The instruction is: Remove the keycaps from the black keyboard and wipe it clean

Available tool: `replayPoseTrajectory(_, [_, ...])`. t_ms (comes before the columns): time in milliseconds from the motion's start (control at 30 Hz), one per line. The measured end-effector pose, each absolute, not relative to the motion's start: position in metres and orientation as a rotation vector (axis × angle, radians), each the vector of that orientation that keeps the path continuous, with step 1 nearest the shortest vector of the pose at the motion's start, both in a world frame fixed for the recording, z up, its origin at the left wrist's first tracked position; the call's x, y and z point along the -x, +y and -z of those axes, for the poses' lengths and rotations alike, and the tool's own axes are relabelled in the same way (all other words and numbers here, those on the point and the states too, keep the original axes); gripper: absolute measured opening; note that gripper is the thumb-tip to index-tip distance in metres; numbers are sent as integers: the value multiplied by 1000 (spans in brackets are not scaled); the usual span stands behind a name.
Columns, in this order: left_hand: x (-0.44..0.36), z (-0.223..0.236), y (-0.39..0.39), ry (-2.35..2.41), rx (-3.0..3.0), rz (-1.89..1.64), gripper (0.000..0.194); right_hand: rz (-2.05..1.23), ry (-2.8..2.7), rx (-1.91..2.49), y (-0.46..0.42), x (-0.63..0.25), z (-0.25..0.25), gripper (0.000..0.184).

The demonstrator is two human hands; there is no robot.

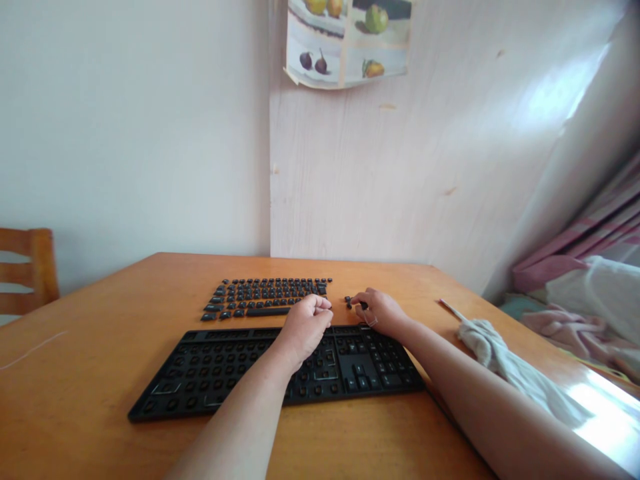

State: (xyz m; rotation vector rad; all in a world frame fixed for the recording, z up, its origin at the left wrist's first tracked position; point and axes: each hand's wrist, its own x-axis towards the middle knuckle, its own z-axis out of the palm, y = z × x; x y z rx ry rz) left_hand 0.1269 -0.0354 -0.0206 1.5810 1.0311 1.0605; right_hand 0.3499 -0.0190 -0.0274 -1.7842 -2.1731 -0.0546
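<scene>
A black keyboard (369, 371) lies on the wooden table, its main section bare of keycaps, with keys still on the arrow and number blocks at the right. Behind it, loose black keycaps (273, 293) are set out in rows, along with a long spacebar (267, 311). My left hand (306, 327) is over the keyboard's upper middle, fingertips pinched; whatever is in them is hidden. At the keyboard's top right edge, my right hand (379, 311) has its fingers closed on a small black keycap (363, 305). A few loose keycaps (348, 301) lie just left of it.
On the right of the table are a grey cloth (493, 343) and a thin stick (449, 308). A cable (453, 420) runs along under my right forearm. A wooden chair (43, 267) stands at left; heaped bedding (585, 320) is beyond the right edge.
</scene>
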Motion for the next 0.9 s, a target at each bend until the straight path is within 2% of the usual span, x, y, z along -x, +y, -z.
replayPoseTrajectory(900, [-128, 22, -36, 1054, -1647, -1052, 20, 18, -2256, 1729, -20, -347, 25, 34])
